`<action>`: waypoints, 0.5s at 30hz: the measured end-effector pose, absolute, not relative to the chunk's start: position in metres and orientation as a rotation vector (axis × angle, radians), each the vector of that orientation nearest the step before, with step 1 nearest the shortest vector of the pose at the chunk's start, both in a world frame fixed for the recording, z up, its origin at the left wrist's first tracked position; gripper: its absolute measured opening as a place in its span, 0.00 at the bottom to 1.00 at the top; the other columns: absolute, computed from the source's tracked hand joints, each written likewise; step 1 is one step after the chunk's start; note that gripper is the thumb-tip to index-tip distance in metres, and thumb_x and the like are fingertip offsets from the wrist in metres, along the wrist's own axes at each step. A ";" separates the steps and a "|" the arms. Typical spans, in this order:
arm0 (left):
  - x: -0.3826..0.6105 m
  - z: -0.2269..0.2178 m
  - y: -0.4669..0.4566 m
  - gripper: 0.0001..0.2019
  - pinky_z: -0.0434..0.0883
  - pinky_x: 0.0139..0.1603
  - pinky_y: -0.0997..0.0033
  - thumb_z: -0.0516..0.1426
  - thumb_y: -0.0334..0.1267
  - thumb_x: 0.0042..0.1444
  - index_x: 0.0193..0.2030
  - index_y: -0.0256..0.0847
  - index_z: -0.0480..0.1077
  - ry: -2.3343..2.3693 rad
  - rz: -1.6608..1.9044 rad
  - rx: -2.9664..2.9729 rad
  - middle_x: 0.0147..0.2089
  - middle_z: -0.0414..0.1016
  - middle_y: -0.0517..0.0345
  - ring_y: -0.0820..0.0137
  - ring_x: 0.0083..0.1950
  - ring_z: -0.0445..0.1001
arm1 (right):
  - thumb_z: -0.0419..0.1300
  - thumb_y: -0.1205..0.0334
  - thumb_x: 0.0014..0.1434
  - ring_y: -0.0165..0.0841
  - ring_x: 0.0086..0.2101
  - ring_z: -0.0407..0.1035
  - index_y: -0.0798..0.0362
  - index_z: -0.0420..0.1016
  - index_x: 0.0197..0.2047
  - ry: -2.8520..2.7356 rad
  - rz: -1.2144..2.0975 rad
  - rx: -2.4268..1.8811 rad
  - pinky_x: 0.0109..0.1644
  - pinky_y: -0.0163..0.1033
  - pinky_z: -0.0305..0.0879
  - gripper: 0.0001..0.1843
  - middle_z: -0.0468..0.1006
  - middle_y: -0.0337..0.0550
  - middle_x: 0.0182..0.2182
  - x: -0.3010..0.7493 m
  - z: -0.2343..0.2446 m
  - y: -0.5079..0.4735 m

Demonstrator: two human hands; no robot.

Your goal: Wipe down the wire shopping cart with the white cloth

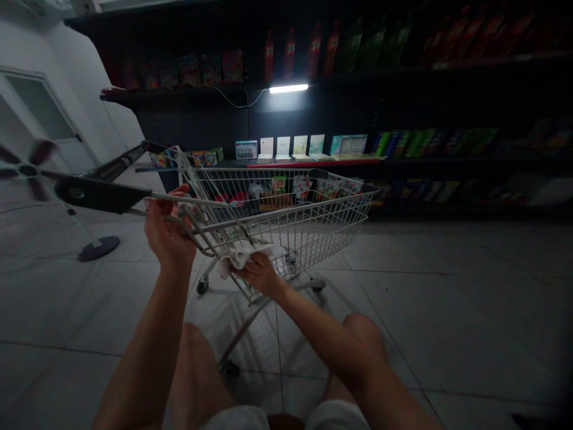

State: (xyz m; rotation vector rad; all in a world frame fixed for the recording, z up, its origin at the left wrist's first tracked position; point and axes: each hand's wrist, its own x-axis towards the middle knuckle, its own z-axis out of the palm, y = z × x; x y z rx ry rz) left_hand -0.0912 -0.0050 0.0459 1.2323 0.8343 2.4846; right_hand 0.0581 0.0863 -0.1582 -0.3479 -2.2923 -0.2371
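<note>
Left hand (168, 230) closed round white wire shopping cart (313, 239), fingers hooked over upper rail, cart steadied. Right hand (259, 276) gripping white cloth (244, 258), bunched against near end of basket. Firm pinch, cloth pressed close to wires: good contact. Cart stands on tile floor (394, 286), facing dark store shelves (313, 158) of boxed goods; floor fan (27, 170) off to left.
</note>
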 end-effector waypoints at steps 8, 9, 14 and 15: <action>-0.095 0.044 -0.003 0.21 0.78 0.42 0.59 0.51 0.62 0.58 0.31 0.47 0.71 0.824 2.462 1.275 0.44 0.79 0.53 0.62 0.47 0.77 | 0.52 0.73 0.64 0.35 0.52 0.72 0.39 0.75 0.55 -2.674 -0.191 -0.317 0.65 0.53 0.63 0.23 0.80 0.38 0.49 0.114 -0.204 0.083; -0.095 0.044 -0.003 0.21 0.78 0.43 0.59 0.52 0.62 0.58 0.32 0.48 0.71 0.822 2.457 1.285 0.44 0.79 0.54 0.62 0.49 0.77 | 0.52 0.74 0.63 0.34 0.55 0.70 0.39 0.75 0.55 -2.696 -0.158 -0.337 0.67 0.54 0.61 0.24 0.79 0.38 0.50 0.121 -0.202 0.077; -0.096 0.043 -0.001 0.20 0.78 0.43 0.57 0.51 0.62 0.59 0.33 0.49 0.71 0.833 2.473 1.295 0.44 0.78 0.54 0.62 0.49 0.77 | 0.57 0.72 0.59 0.33 0.59 0.67 0.40 0.74 0.52 -2.740 -0.024 -0.424 0.68 0.49 0.59 0.22 0.75 0.40 0.54 0.142 -0.178 0.050; -0.096 0.043 0.000 0.21 0.78 0.43 0.58 0.50 0.63 0.59 0.33 0.49 0.71 0.843 2.475 1.295 0.44 0.78 0.54 0.62 0.49 0.77 | 0.58 0.70 0.60 0.34 0.57 0.68 0.43 0.73 0.53 -2.742 -0.011 -0.420 0.66 0.49 0.61 0.19 0.75 0.42 0.54 0.141 -0.172 0.050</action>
